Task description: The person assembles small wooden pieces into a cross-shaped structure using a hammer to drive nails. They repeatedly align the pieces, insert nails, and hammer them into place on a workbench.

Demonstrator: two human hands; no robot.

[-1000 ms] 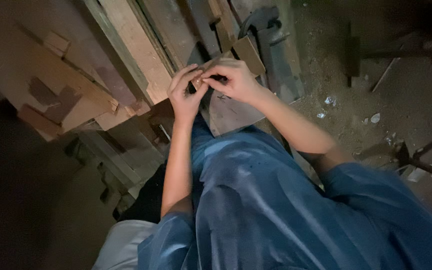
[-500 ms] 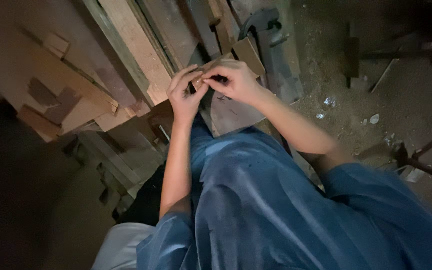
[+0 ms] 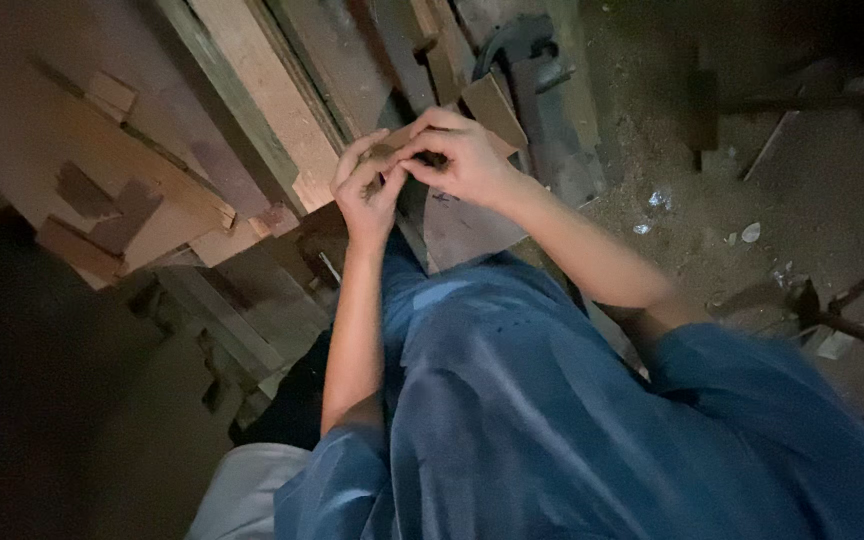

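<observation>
1. The left hand (image 3: 367, 195) and right hand (image 3: 457, 160) meet at 12 o'clock, fingers of both pinched together on a small piece of wood (image 3: 397, 143).
2. The piece is held between the two hands above stacked planks (image 3: 272, 100).
3. Blue cloth (image 3: 552, 420) fills 5 o'clock; a dirt floor (image 3: 732, 190) lies at 2 o'clock.

wooden planks (image 3: 262, 90), offcuts (image 3: 112, 95), dirt floor (image 3: 812, 190)
</observation>
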